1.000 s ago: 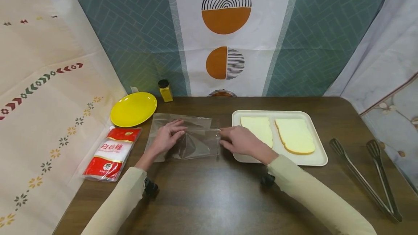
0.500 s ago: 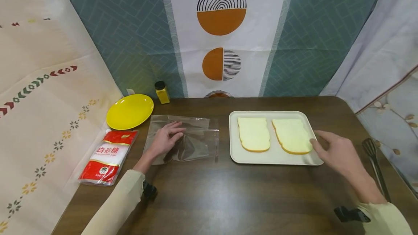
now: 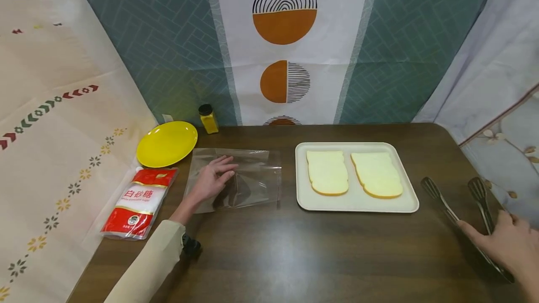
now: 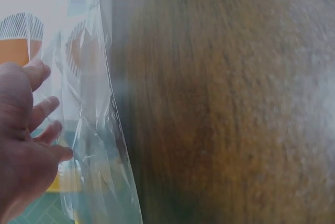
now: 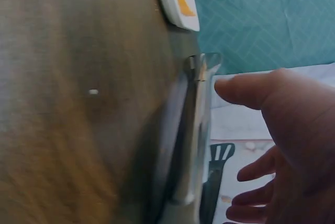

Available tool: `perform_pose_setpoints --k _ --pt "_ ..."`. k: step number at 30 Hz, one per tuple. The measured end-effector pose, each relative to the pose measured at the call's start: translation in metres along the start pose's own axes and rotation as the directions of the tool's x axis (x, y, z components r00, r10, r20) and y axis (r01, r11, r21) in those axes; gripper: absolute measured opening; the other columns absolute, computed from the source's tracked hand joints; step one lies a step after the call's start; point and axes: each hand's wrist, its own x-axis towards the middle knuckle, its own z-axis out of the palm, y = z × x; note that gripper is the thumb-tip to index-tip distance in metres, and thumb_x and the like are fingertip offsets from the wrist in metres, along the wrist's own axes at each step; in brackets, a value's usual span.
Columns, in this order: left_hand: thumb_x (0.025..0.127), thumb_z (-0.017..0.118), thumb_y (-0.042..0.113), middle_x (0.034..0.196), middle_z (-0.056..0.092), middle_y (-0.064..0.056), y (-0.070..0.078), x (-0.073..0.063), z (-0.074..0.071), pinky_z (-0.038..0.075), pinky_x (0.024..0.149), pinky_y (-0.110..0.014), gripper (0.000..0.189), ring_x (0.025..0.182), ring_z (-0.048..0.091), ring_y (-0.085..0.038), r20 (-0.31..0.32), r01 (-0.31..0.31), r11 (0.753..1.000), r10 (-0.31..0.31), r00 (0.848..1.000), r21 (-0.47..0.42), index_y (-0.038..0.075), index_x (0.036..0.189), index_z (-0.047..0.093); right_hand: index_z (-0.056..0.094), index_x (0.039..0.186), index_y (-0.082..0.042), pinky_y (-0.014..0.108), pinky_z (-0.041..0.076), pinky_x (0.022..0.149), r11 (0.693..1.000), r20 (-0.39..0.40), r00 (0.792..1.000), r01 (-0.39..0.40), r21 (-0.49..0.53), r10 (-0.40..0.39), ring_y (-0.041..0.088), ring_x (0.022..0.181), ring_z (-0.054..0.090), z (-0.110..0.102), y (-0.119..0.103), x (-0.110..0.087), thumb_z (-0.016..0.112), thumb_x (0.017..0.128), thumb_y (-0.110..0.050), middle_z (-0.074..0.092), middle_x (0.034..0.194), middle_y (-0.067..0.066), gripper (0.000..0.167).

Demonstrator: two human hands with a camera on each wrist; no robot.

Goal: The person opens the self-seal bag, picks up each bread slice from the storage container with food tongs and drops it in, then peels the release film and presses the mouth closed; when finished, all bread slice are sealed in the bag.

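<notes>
My left hand (image 3: 212, 179) rests on a clear plastic bag (image 3: 257, 183) that lies flat on the table, its fingers spread loosely. In the left wrist view the fingers (image 4: 44, 111) lie over the bag's film. At the far right, my right hand (image 3: 507, 242) hovers at a pair of metal tongs (image 3: 442, 202) with dark slotted tips. Its thumb reaches toward one arm of the tongs and its fingers are near the other. In the right wrist view a gap shows between thumb and fingers, with the tongs (image 5: 187, 150) beside them.
A cream tray (image 3: 358, 205) holds two bread slices, one left (image 3: 327, 172) and one right (image 3: 376, 174). On the left are a yellow plate (image 3: 167, 144), a red and white sugar pouch (image 3: 141, 202) and a yellow bottle with a black cap (image 3: 208, 119). Patterned cloths surround the table.
My right hand has left the bag's right edge, passed the tray and come to the tongs at the far right. The left hand has stayed on the bag.
</notes>
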Motion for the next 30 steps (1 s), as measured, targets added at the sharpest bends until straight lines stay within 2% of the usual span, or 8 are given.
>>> perform_pose_setpoints --k 3,6,11,15,21,30 --pt "0.095 0.068 0.006 0.140 0.056 -0.019 0.000 -0.001 -0.001 0.026 0.109 -0.066 0.026 0.138 0.042 -0.038 -0.002 0.009 1.000 -0.009 1.000 -0.004 0.002 0.120 0.072 0.022 0.132 0.032 0.077 0.026 0.095 0.998 0.104 0.992 -0.066 -0.013 0.067 0.075 0.113 0.026 0.005 -0.003 0.000 0.046 0.091 -0.073 0.022 0.123 0.056 0.116" --pt "0.094 0.069 0.005 0.139 0.057 -0.018 0.002 -0.001 -0.001 0.026 0.109 -0.066 0.026 0.137 0.042 -0.038 -0.008 0.011 1.000 -0.011 1.000 -0.012 0.002 0.120 0.073 0.023 0.133 0.031 0.078 0.031 0.089 0.996 0.133 0.987 -0.086 0.001 0.085 0.075 0.113 0.025 0.009 -0.006 0.002 0.048 0.089 -0.073 0.022 0.123 0.056 0.116" --pt "0.093 0.069 0.004 0.138 0.058 -0.017 0.003 -0.001 -0.002 0.028 0.110 -0.063 0.026 0.136 0.044 -0.037 -0.016 0.017 0.999 -0.017 1.000 -0.033 0.001 0.119 0.072 0.027 0.123 0.032 0.076 0.035 0.082 0.999 0.073 0.997 -0.042 0.031 0.039 0.073 0.103 0.033 0.012 -0.007 0.002 0.057 0.088 -0.068 0.030 0.111 0.055 0.110" --pt "0.093 0.070 0.004 0.139 0.058 -0.016 0.003 -0.002 -0.002 0.026 0.111 -0.063 0.026 0.136 0.044 -0.037 -0.017 0.029 0.998 -0.030 0.999 -0.047 0.002 0.119 0.073 0.021 0.121 0.033 0.074 0.036 0.078 0.997 0.051 0.998 -0.030 0.067 0.026 0.073 0.097 0.035 0.013 -0.006 0.002 0.059 0.089 -0.064 0.030 0.106 0.055 0.109" --pt "0.093 0.069 0.002 0.137 0.059 -0.016 0.003 -0.002 0.000 0.023 0.111 -0.065 0.022 0.136 0.044 -0.037 -0.024 0.032 0.998 -0.033 0.999 -0.059 0.001 0.115 0.075 0.025 0.107 0.030 0.070 0.039 0.070 0.995 0.018 1.000 -0.005 0.095 0.004 0.073 0.088 0.040 0.015 -0.002 0.003 0.060 0.091 -0.060 0.033 0.097 0.052 0.098" --pt "0.092 0.070 0.001 0.133 0.062 -0.017 0.005 -0.001 0.003 0.031 0.110 -0.059 0.018 0.133 0.047 -0.037 -0.056 0.024 0.999 -0.027 0.998 -0.047 0.001 0.109 0.076 0.029 0.105 0.031 0.071 0.039 0.074 0.994 -0.034 0.999 0.019 0.105 -0.016 0.073 0.090 0.039 0.017 0.000 0.003 0.061 0.091 -0.054 0.033 0.097 0.053 0.093"
